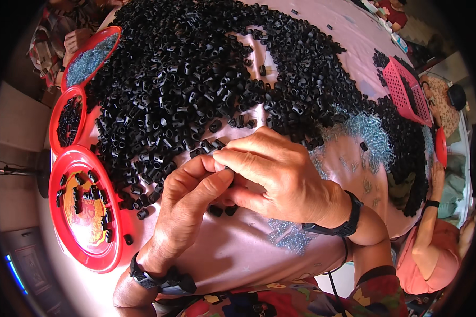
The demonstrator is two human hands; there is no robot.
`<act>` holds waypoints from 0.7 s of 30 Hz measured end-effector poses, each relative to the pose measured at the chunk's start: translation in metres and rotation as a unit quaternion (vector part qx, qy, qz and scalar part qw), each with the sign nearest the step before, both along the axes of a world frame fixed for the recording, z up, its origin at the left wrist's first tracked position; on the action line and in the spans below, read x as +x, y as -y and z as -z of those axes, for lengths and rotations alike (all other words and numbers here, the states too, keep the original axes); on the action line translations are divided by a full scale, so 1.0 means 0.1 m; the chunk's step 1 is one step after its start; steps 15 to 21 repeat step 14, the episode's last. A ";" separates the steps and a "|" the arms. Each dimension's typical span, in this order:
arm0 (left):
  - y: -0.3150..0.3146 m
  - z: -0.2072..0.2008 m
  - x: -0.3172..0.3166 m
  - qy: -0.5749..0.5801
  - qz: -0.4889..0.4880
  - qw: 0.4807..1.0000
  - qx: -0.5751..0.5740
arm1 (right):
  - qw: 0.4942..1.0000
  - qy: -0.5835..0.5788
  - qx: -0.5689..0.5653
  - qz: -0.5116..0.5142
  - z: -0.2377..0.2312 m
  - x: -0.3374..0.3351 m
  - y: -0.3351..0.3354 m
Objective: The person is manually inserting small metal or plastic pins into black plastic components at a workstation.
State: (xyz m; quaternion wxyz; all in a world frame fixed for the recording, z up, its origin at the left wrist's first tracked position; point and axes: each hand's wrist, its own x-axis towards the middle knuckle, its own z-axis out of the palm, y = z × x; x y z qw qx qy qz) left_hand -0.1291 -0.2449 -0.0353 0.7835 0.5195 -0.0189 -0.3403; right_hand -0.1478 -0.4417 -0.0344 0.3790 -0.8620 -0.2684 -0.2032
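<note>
My left hand and my right hand meet over the near middle of the table, fingertips pinched together. Between them shows a dark bit of a small black plastic part, mostly hidden by the fingers. A great heap of hollow black plastic parts spreads just beyond my hands. Several loose ones lie under and beside my fingers. Small clear bluish pieces are scattered on the pink cloth near my right wrist, and a bigger pile of them lies to the right.
At the left stand a red plate with several black parts, a red dish of dark pieces and a red tray of bluish pieces. A pink basket sits far right. Other people are at the table's left and right edges.
</note>
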 end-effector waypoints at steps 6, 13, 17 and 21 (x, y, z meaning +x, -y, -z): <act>-0.02 0.04 -0.01 0.028 0.016 0.999 0.016 | 0.999 0.020 -0.029 0.004 -0.02 0.00 0.03; -0.05 0.05 0.00 0.011 0.073 0.997 0.016 | 0.997 0.010 -0.072 0.004 -0.03 -0.02 0.07; -0.06 0.08 0.01 0.014 0.079 0.997 0.020 | 0.996 0.001 -0.084 0.002 -0.03 -0.03 0.08; -0.06 0.08 0.01 0.014 0.079 0.997 0.020 | 0.996 0.001 -0.084 0.002 -0.03 -0.03 0.08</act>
